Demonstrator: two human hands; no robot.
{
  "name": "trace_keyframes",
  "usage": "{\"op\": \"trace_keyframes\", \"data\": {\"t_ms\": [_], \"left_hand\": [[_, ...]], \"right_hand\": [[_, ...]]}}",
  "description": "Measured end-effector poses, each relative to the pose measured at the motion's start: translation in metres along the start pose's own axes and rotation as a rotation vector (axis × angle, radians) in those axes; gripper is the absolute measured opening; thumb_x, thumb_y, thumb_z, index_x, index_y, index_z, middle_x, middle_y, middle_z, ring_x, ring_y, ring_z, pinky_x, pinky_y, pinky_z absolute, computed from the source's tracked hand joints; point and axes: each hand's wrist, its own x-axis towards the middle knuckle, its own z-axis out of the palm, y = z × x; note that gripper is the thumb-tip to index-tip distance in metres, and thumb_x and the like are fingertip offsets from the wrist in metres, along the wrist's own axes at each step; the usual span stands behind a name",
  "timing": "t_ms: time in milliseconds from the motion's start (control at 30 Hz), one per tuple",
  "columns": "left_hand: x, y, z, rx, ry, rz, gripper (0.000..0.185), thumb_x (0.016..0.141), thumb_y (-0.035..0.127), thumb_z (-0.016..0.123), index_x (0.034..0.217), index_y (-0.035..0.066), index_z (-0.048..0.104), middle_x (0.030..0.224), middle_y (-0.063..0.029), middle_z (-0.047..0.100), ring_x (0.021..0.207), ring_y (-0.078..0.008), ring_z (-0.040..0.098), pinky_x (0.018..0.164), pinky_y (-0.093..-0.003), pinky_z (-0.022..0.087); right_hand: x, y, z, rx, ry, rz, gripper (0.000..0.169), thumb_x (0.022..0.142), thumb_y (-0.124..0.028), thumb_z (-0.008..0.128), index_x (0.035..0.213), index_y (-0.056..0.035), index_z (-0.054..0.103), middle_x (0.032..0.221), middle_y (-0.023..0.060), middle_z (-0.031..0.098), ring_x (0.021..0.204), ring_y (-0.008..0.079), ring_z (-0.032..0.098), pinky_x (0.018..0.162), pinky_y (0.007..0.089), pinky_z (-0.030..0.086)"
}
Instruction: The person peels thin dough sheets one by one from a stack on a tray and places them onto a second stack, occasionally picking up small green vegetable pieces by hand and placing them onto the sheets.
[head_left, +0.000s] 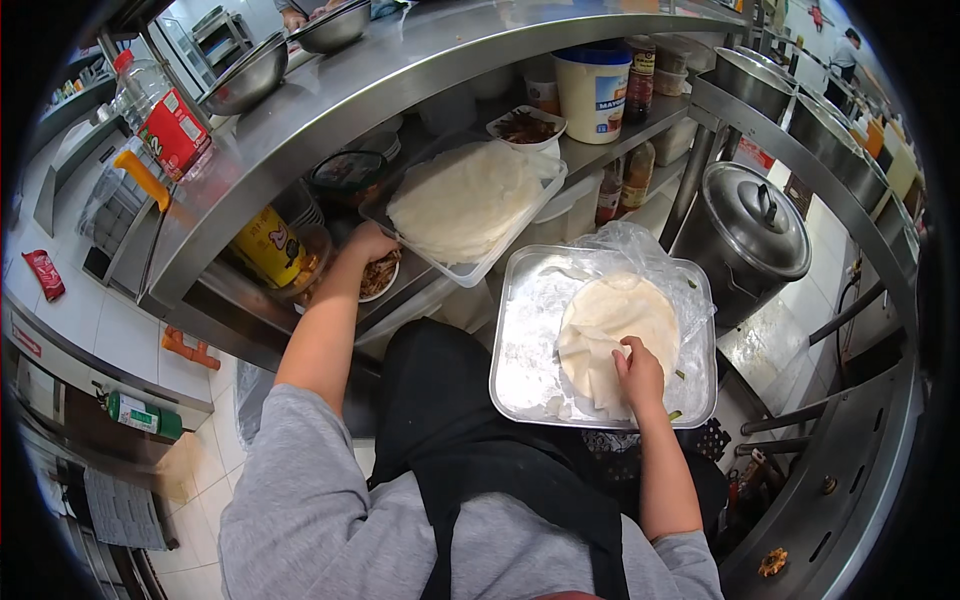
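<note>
My left hand (373, 244) reaches over the edge of a white bowl of brown shredded filling (381, 276) on the shelf under the counter; its fingertips are hidden at the filling. My right hand (642, 369) is over round thin wrapper sheets (619, 311), thumb and forefinger near a folded-over part of the top sheet; whether they pinch it is unclear. These sheets lie on a metal tray (521, 360) in front of me, beside crumpled clear plastic film (626, 244). A clear plastic container (471, 279) holding a stack of similar sheets (465, 195) stands between my hands, farther back.
A mayonnaise tub (592, 97), bottles and a white dish of dark strips (527, 127) stand on the shelf. To the right is a lidded metal pot (750, 225). The steel counter edge (420, 71) curves above, with metal bowls (247, 75) on top. Another person's hands (307, 16) show beyond.
</note>
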Motion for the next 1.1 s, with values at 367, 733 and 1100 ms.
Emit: {"op": "trace_keyframes", "data": {"t_ms": [367,733,1100], "left_hand": [[0.003,-0.022,-0.005,-0.053,0.035,-0.092,0.030,0.069,0.029,0.072,0.082,0.002,0.069,0.087,-0.0201,0.067,0.083,-0.0341,0.066,0.073,-0.0408,0.052],[-0.047,-0.001,-0.024,-0.003,0.075,-0.078,0.039,0.072,0.036,0.073,0.095,0.005,0.066,0.112,-0.0168,0.063,0.104,-0.0308,0.061,0.088,-0.0389,0.048],[-0.078,0.024,-0.052,0.299,-0.380,0.129,0.110,0.056,0.046,0.086,0.144,0.018,0.027,0.141,-0.0167,0.039,0.128,-0.0358,0.043,0.106,-0.0410,0.037]], "right_hand": [[0.001,0.003,0.004,-0.008,-0.001,-0.003,0.024,0.085,-0.024,0.066,0.104,-0.0098,0.060,0.068,0.0124,0.063,0.065,0.0316,0.063,0.059,0.0427,0.048],[-0.001,0.006,0.004,-0.025,0.000,0.004,0.025,0.085,-0.024,0.067,0.104,-0.0096,0.060,0.068,0.0125,0.063,0.064,0.0327,0.063,0.059,0.0436,0.048],[-0.001,-0.001,0.005,0.002,0.006,-0.027,0.024,0.085,-0.023,0.067,0.104,-0.0095,0.060,0.065,0.0121,0.061,0.061,0.0311,0.061,0.057,0.0417,0.047]]}}
